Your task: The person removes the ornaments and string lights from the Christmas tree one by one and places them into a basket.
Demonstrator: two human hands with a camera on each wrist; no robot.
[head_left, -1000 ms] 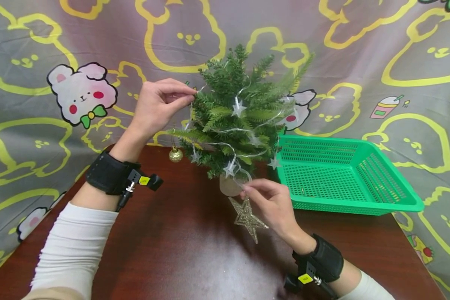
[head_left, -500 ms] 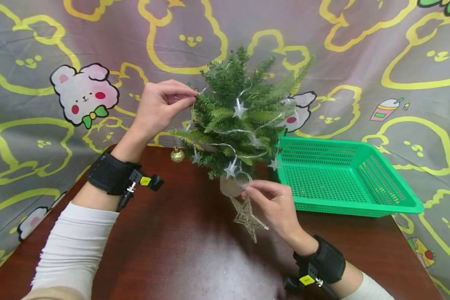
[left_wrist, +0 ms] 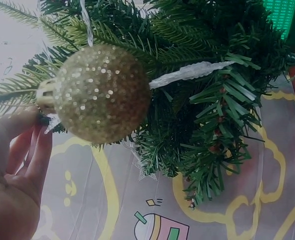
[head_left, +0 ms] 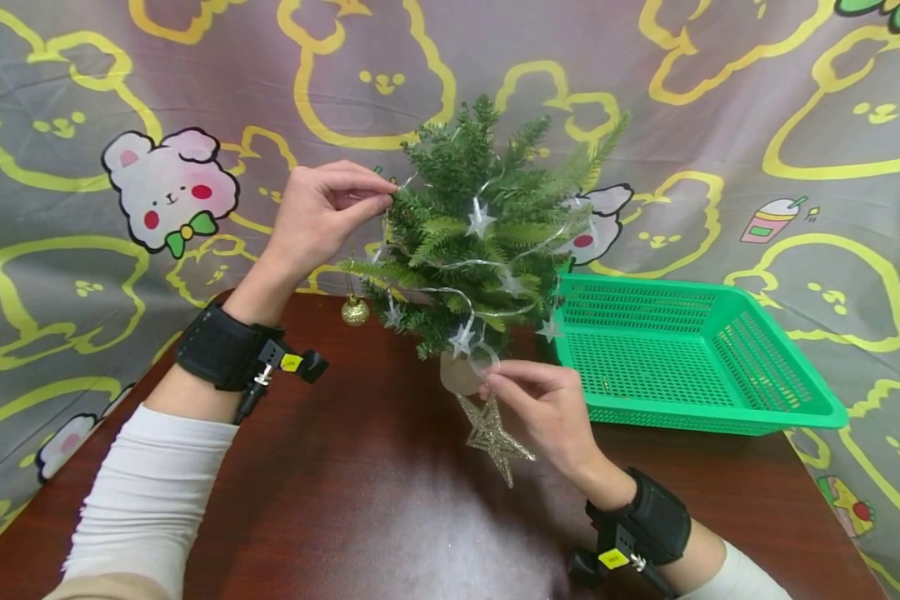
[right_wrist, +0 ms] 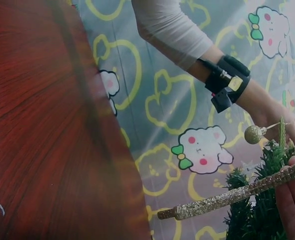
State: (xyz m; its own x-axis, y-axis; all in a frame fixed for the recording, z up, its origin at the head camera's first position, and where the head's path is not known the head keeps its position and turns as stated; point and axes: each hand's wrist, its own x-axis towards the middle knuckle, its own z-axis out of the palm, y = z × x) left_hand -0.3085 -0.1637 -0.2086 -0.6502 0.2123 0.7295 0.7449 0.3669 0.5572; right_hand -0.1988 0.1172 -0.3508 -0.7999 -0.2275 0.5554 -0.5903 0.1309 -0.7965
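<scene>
A small artificial Christmas tree (head_left: 450, 229) stands on the table, wound with a clear string of star lights (head_left: 480, 220). My left hand (head_left: 307, 208) pinches the tip of a branch on its upper left side. Below that hand hangs a gold glitter ball (head_left: 355, 311), which looms large in the left wrist view. Between thumb and fingertips, my right hand (head_left: 551, 408) holds a gold glitter star (head_left: 499, 446) by the clear ring at its top, low in front of the tree. The right wrist view shows this star edge-on. Part of the tree's pale round base (head_left: 456, 377) is hidden behind the ring.
To the right of the tree sits a green perforated plastic basket (head_left: 720, 412), close beside its lower branches. The dark red-brown table (head_left: 322, 500) runs toward me. A grey curtain (head_left: 217, 75) with cartoon prints hangs behind and around the table.
The star and the right hand have shifted very slightly to the left. The left hand keeps its pinch at the same branch, and the tree and basket stay put.
</scene>
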